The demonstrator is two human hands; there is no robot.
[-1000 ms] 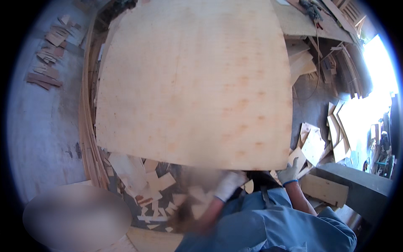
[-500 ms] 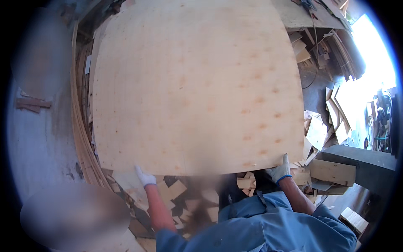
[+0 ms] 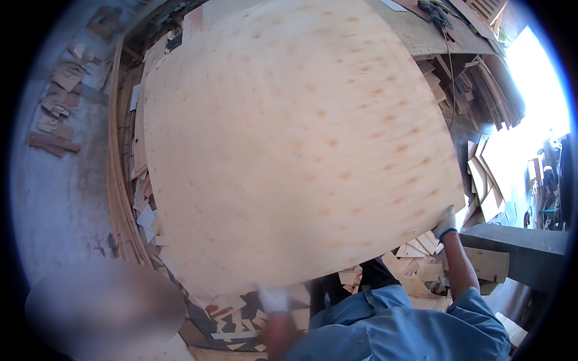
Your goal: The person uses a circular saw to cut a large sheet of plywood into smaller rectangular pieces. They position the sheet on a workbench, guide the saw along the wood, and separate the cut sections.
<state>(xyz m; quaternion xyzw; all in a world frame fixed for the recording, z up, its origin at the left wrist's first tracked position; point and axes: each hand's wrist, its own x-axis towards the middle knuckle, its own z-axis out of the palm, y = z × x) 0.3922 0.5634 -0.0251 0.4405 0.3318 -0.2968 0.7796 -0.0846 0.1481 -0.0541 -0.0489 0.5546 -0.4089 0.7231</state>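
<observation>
A gloved left hand (image 3: 273, 298) is meeting the board (image 3: 289, 150) at its near edge, grip too blurred to tell; the right hand (image 3: 445, 225) is gripping a near corner. Beyond both hands' fingers the board is spreading, a tool (image 3: 436, 13) lying farther off.

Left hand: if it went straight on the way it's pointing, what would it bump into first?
The big pale wooden sheet. The left hand points at its near edge and seems up against it, though blur makes touching hard to tell.
</observation>
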